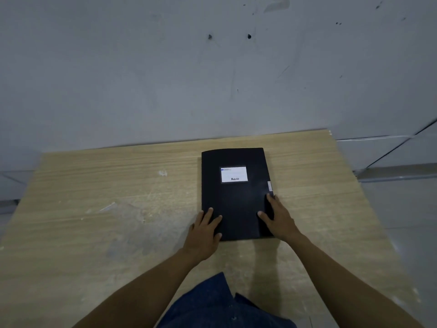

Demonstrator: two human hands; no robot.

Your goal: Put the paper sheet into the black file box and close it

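The black file box (236, 200) lies flat and closed on the wooden table (118, 209), with a white label (234, 174) on its lid. My left hand (204, 233) rests on the box's near left corner, fingers spread over the lid. My right hand (279, 220) lies on the near right edge, fingers flat on the lid and along the side. No paper sheet is visible anywhere; whether it lies inside the box cannot be seen.
The light wooden table has scuffs and white marks left of the box. A grey wall (212, 67) rises right behind the table's far edge. Tiled floor (402, 197) shows to the right.
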